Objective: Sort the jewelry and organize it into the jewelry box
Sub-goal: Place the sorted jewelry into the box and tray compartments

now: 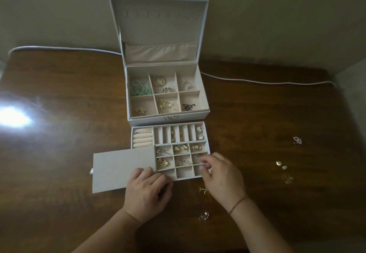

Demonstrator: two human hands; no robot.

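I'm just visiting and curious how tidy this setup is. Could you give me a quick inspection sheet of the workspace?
Surface: dark wooden table, glossy, with a bright glare at left.
Job's things: open jewelry box with pieces in its compartments; removable tray in front of it, partly filled, its flat cover slid left.
Clutter: loose jewelry on the table at right and near the hands.
Hands: left hand rests on the cover; right hand pinches a small piece in its fingers over the tray.
Cables: white cable along the table's far edge.
Surroundings: plain wall behind.
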